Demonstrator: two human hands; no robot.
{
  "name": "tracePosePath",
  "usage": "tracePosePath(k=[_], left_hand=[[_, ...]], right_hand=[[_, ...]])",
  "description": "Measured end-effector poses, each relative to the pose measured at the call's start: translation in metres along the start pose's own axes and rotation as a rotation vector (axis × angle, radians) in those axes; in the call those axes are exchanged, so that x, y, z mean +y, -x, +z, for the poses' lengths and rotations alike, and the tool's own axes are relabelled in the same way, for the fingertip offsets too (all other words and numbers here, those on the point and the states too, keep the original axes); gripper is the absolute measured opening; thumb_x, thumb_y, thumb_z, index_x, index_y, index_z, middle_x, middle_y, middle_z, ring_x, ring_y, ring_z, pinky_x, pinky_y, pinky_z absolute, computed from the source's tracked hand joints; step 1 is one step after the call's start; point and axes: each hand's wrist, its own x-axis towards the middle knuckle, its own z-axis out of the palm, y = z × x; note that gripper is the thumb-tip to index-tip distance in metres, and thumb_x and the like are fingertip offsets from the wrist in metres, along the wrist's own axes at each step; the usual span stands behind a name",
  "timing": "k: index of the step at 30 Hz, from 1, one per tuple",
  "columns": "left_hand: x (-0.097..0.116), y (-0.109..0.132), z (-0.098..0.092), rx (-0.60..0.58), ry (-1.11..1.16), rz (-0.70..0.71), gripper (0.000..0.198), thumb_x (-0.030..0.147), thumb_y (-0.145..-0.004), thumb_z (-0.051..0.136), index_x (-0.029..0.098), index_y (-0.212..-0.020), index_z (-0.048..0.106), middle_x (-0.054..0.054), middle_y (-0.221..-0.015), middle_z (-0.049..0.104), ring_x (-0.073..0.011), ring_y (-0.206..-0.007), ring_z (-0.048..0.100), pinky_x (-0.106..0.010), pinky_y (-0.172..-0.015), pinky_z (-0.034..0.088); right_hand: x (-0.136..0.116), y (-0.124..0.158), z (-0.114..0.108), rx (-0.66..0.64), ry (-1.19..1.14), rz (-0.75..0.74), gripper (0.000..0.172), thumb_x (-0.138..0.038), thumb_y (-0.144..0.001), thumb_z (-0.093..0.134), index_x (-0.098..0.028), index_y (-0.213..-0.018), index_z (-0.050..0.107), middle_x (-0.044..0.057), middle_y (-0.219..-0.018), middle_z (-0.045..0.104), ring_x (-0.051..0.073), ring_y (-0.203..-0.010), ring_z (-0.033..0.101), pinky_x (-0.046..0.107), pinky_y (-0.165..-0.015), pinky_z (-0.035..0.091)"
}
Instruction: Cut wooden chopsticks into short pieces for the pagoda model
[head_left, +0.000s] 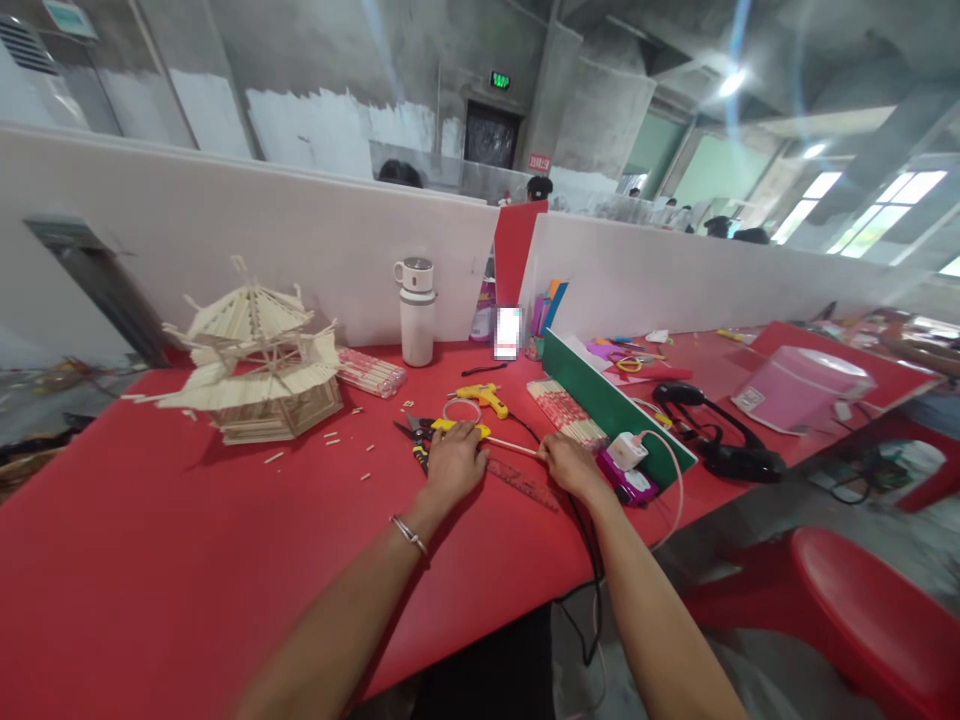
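Note:
My left hand (pixel 454 458) lies palm down on the red table (pixel 187 560), fingers closed over one end of a thin wooden stick (pixel 512 446). My right hand (pixel 570 465) pinches the stick's other end. The stick runs between both hands just above a dark red ruler (pixel 525 482) lying flat on the table. Yellow-handled pliers (pixel 420 432) lie right by my left fingers. A yellow glue gun (pixel 484 398) rests a little farther back, its black cord trailing toward me past my right wrist.
A wooden stick pavilion model (pixel 255 365) stands at the left, loose stick bits around it. A white flask (pixel 417 312), a phone (pixel 508 332) and stick bundles (pixel 566 410) sit behind. A green board (pixel 611 405), white charger (pixel 626 450), black hair dryer (pixel 712 430) and pink cooker (pixel 799 385) are right. A red stool (pixel 877 610) stands nearby.

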Motion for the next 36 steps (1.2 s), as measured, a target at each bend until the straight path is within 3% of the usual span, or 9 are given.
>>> tracePosePath(k=[7,10,12,14,17,22,25,30,36], left_hand=[[-0.007,-0.002,-0.002,0.076,0.223,-0.039,0.029,0.022,-0.085,0.063,0.020,-0.111,0.074,-0.014,-0.130,0.069,-0.0316,-0.126,0.059,-0.049,-0.112,0.035],[-0.008,-0.006,-0.003,0.185,0.540,-0.097,0.017,0.027,-0.082,0.069,0.020,-0.094,0.077,-0.013,-0.118,0.074,-0.0292,-0.113,0.064,-0.044,-0.104,0.043],[-0.010,-0.007,-0.010,0.254,0.836,-0.181,0.021,0.039,-0.081,0.072,0.018,-0.085,0.077,-0.011,-0.099,0.076,-0.0251,-0.096,0.068,-0.038,-0.090,0.050],[-0.018,-0.006,-0.025,0.272,1.078,-0.276,0.038,0.053,-0.081,0.069,0.016,-0.082,0.075,-0.008,-0.076,0.071,-0.0187,-0.072,0.066,-0.030,-0.070,0.051],[-0.037,0.003,-0.058,0.287,1.336,-0.407,0.051,0.064,-0.073,0.073,0.014,-0.082,0.070,-0.002,-0.064,0.065,-0.0094,-0.048,0.053,-0.021,-0.046,0.038],[-0.079,0.041,-0.106,0.470,1.501,-0.541,0.057,0.047,-0.050,0.094,0.019,-0.067,0.048,0.008,-0.051,0.054,-0.0055,-0.040,0.046,-0.016,-0.037,0.028],[-0.104,0.072,-0.116,0.531,1.506,-0.616,0.056,0.042,-0.048,0.095,0.019,-0.071,0.050,0.008,-0.051,0.054,-0.0055,-0.040,0.047,-0.015,-0.036,0.029],[-0.125,0.105,-0.117,0.549,1.495,-0.715,0.048,0.041,-0.053,0.094,0.015,-0.072,0.060,0.006,-0.053,0.056,-0.0038,-0.042,0.047,-0.015,-0.039,0.032],[-0.122,0.102,-0.114,0.471,1.571,-0.766,0.043,0.036,-0.053,0.094,0.014,-0.075,0.064,0.006,-0.056,0.056,-0.0041,-0.043,0.047,-0.015,-0.038,0.030]], right_hand=[[0.009,0.009,-0.003,0.168,-0.343,-0.066,0.016,-0.027,-0.090,0.051,-0.021,-0.077,0.058,0.005,-0.085,0.066,0.021,-0.085,0.058,0.032,-0.083,0.043],[-0.016,0.007,-0.002,0.255,-0.553,-0.104,0.024,-0.041,-0.093,0.045,-0.021,-0.087,0.057,0.005,-0.090,0.067,0.021,-0.086,0.060,0.033,-0.083,0.047],[-0.045,0.001,0.004,0.254,-0.698,-0.149,0.029,-0.048,-0.093,0.046,-0.022,-0.091,0.058,0.004,-0.089,0.069,0.020,-0.084,0.063,0.032,-0.081,0.049],[-0.079,-0.007,0.015,0.209,-0.832,-0.193,0.031,-0.051,-0.090,0.051,-0.022,-0.090,0.060,0.003,-0.084,0.070,0.019,-0.080,0.065,0.031,-0.078,0.050],[-0.129,-0.015,0.034,0.081,-1.000,-0.261,0.032,-0.052,-0.083,0.061,-0.021,-0.087,0.065,0.003,-0.078,0.072,0.019,-0.074,0.067,0.030,-0.070,0.051],[-0.198,-0.013,0.067,-0.103,-1.163,-0.329,0.029,-0.048,-0.078,0.071,-0.020,-0.085,0.071,0.003,-0.077,0.074,0.018,-0.071,0.066,0.031,-0.070,0.052],[-0.228,-0.003,0.082,-0.218,-1.212,-0.332,0.030,-0.047,-0.075,0.075,-0.019,-0.088,0.074,0.004,-0.080,0.076,0.019,-0.072,0.068,0.032,-0.071,0.054],[-0.252,0.020,0.100,-0.428,-1.251,-0.263,0.037,-0.053,-0.074,0.077,-0.017,-0.081,0.075,0.004,-0.069,0.073,0.017,-0.060,0.067,0.028,-0.058,0.054],[-0.249,0.030,0.106,-0.533,-1.301,-0.140,0.049,-0.063,-0.072,0.076,-0.016,-0.082,0.074,0.007,-0.067,0.074,0.015,-0.050,0.066,0.020,-0.040,0.043]])
